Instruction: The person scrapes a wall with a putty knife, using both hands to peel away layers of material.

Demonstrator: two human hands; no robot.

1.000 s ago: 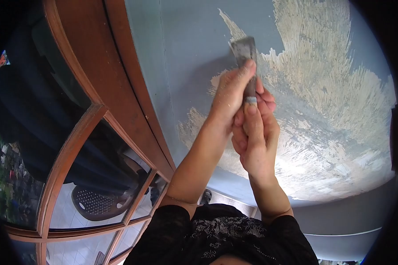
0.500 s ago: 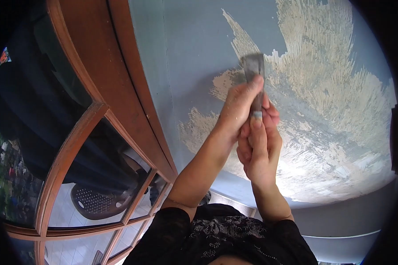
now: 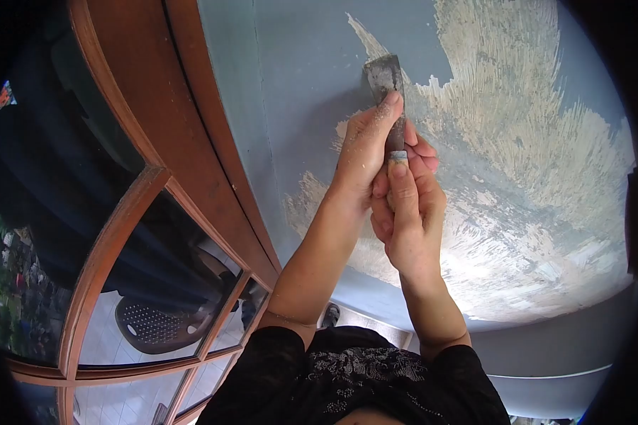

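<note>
A scraper [image 3: 396,139] with a flat, worn metal blade and a short handle is held in both hands against the wall. My left hand [image 3: 367,142] grips it close to the blade, thumb pressed along the metal. Lower down, my right hand [image 3: 412,212] is wrapped around the handle with its thumb on top. The blade's upper edge meets the blue-grey painted wall [image 3: 312,78] beside a narrow scraped streak. Pale bare patches [image 3: 503,120] with ragged, streaky edges spread to the right. Crumbs of dust cling to my left hand and wrist.
To the left stands a brown wooden frame [image 3: 159,173] with glass panes. Through the glass a dark perforated chair [image 3: 156,322] and dark cloth [image 3: 42,177] show. A grey band [image 3: 560,347] runs along the lower wall at right.
Both hands and the scraper have moved up and slightly left along the wall. The blade now sits over the lower part of the narrow scraped streak.
</note>
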